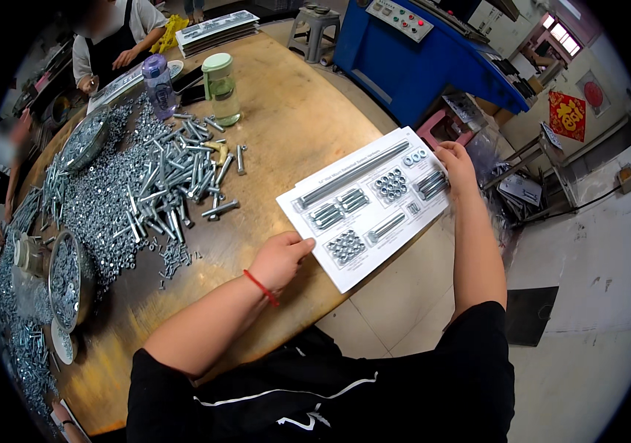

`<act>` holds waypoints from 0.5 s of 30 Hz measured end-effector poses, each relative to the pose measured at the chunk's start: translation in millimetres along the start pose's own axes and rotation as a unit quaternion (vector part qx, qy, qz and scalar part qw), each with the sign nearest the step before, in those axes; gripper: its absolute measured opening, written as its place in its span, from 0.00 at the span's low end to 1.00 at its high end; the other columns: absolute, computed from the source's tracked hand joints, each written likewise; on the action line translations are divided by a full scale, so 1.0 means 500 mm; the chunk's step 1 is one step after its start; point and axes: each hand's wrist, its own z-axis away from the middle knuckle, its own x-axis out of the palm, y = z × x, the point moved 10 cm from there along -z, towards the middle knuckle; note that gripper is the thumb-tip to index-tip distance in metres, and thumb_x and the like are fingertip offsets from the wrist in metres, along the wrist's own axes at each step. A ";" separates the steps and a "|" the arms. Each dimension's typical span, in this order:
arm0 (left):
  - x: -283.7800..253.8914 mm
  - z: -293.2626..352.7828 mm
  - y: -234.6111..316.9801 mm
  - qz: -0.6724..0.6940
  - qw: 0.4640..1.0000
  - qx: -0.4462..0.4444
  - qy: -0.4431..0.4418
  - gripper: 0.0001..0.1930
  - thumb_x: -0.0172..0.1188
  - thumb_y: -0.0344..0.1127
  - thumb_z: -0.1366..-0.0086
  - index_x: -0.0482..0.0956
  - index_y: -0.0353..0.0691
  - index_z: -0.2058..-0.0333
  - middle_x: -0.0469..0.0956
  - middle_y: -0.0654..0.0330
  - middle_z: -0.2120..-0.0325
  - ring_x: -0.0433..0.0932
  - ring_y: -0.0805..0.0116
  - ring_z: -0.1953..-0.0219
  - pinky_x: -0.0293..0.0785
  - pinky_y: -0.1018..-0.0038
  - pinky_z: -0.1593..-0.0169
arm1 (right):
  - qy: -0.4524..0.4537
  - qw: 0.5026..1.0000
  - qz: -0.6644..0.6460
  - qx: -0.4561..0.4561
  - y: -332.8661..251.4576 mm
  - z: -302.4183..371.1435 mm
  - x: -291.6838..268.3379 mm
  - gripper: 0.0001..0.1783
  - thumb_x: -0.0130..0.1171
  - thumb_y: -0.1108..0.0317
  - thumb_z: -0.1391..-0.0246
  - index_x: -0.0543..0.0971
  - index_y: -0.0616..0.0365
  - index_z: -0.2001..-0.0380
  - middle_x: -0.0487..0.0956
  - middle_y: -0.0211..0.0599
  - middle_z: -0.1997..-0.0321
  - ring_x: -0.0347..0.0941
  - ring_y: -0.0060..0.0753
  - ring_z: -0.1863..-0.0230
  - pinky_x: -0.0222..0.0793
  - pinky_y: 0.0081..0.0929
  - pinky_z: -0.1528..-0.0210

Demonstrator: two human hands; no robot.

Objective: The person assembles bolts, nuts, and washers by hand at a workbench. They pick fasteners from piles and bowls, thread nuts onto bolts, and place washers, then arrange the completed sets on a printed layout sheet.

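Observation:
A white hardware card point(345, 275) is held tilted over the table's right edge, between my two hands. It shows a long bolt or rod, several shorter bolts, nuts and washers in groups; whether film covers them I cannot tell. A second white edge shows along its upper left side. My left hand point(280, 260), with a red cord at the wrist, pinches the card's left edge. My right hand point(457, 168) grips the upper right corner, thumb and fingers partly hidden by the card. Left of the card lies a heap of loose bolts point(191, 166).
Small nuts point(101, 210) spread widely over the wooden table point(308, 96). Bowls of hardware point(71, 280), a purple bottle point(159, 87) and a green-lidded bottle point(221, 88) stand there. Stacked cards point(219, 33) lie far off. Co-workers sit at the far left. A blue machine point(411, 63) stands beyond.

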 end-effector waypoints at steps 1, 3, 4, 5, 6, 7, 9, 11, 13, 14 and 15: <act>0.013 -0.023 0.010 -0.023 1.000 0.009 0.011 0.11 0.58 0.37 0.33 0.81 0.34 0.62 0.74 0.68 0.75 0.67 0.79 0.73 0.65 0.79 0.68 | 0.004 1.000 0.002 -0.005 0.008 -0.028 -0.012 0.18 0.64 0.63 0.48 0.76 0.59 0.55 0.76 0.35 0.60 0.70 0.27 0.58 0.65 0.25 0.57; 0.027 -0.063 0.023 -0.061 0.998 0.023 0.021 0.13 0.58 0.38 0.33 0.81 0.32 0.60 0.77 0.66 0.72 0.70 0.77 0.70 0.68 0.77 0.64 | -0.004 1.000 -0.014 -0.003 0.036 -0.080 -0.017 0.19 0.64 0.61 0.47 0.76 0.60 0.55 0.76 0.34 0.61 0.70 0.27 0.59 0.65 0.23 0.55; 0.029 -0.081 0.026 -0.080 0.996 0.030 0.026 0.14 0.58 0.38 0.33 0.81 0.31 0.59 0.79 0.65 0.71 0.72 0.76 0.69 0.69 0.77 0.62 | -0.005 1.000 -0.019 -0.003 0.047 -0.098 -0.015 0.19 0.64 0.61 0.47 0.76 0.60 0.55 0.76 0.34 0.61 0.71 0.27 0.59 0.65 0.23 0.55; 0.029 -0.102 0.027 -0.100 0.994 0.043 0.030 0.14 0.58 0.38 0.33 0.81 0.31 0.58 0.80 0.63 0.69 0.73 0.75 0.68 0.70 0.76 0.61 | -0.006 1.000 -0.024 -0.004 0.056 -0.115 -0.014 0.19 0.64 0.61 0.47 0.76 0.61 0.55 0.76 0.34 0.61 0.71 0.27 0.60 0.65 0.23 0.55; 0.027 -0.116 0.026 -0.119 0.991 0.052 0.035 0.14 0.58 0.38 0.33 0.81 0.30 0.58 0.81 0.62 0.68 0.74 0.74 0.67 0.70 0.76 0.60 | -0.010 1.000 -0.015 -0.008 0.072 -0.130 -0.009 0.19 0.63 0.61 0.46 0.75 0.61 0.54 0.77 0.34 0.61 0.72 0.26 0.60 0.66 0.22 0.56; 0.024 -0.127 0.027 -0.138 0.988 0.061 0.041 0.15 0.58 0.38 0.33 0.81 0.30 0.58 0.81 0.61 0.67 0.75 0.73 0.66 0.71 0.75 0.58 | -0.014 1.000 -0.005 -0.013 0.085 -0.145 -0.006 0.19 0.62 0.62 0.44 0.75 0.61 0.53 0.77 0.33 0.61 0.72 0.25 0.60 0.68 0.22 0.56; 0.018 -0.139 0.020 -0.156 0.986 0.051 0.041 0.15 0.58 0.38 0.33 0.81 0.30 0.58 0.82 0.58 0.66 0.76 0.71 0.64 0.72 0.74 0.56 | -0.019 1.000 -0.006 -0.016 0.107 -0.168 0.004 0.20 0.61 0.62 0.43 0.74 0.61 0.51 0.78 0.33 0.61 0.73 0.24 0.59 0.69 0.22 0.56; 0.012 -0.143 0.020 -0.166 0.982 0.077 0.043 0.15 0.58 0.39 0.33 0.81 0.31 0.59 0.82 0.58 0.67 0.76 0.71 0.65 0.73 0.73 0.58 | -0.024 0.999 -0.022 -0.011 0.133 -0.175 0.016 0.21 0.61 0.61 0.43 0.74 0.61 0.50 0.78 0.34 0.59 0.74 0.25 0.58 0.69 0.23 0.55; 0.006 -0.137 0.025 -0.182 0.977 0.105 0.046 0.16 0.58 0.40 0.33 0.82 0.32 0.59 0.82 0.56 0.66 0.77 0.69 0.64 0.74 0.71 0.57 | -0.046 0.998 -0.052 0.008 0.151 -0.174 0.032 0.24 0.63 0.59 0.44 0.74 0.60 0.49 0.78 0.36 0.56 0.73 0.29 0.54 0.68 0.25 0.50; 0.011 -0.138 0.026 -0.194 0.975 0.102 0.040 0.17 0.58 0.42 0.34 0.81 0.32 0.58 0.83 0.53 0.63 0.79 0.66 0.61 0.75 0.69 0.54 | -0.081 0.996 -0.029 -0.018 0.157 -0.181 0.026 0.23 0.63 0.60 0.44 0.75 0.60 0.49 0.78 0.36 0.55 0.73 0.30 0.53 0.68 0.26 0.50; -0.002 -0.159 0.007 -0.248 0.959 0.129 0.055 0.17 0.58 0.44 0.34 0.82 0.34 0.60 0.83 0.51 0.64 0.79 0.63 0.64 0.75 0.67 0.55 | -0.072 0.997 -0.022 -0.013 0.164 -0.180 0.032 0.21 0.61 0.61 0.43 0.75 0.61 0.50 0.78 0.37 0.54 0.73 0.30 0.53 0.69 0.27 0.50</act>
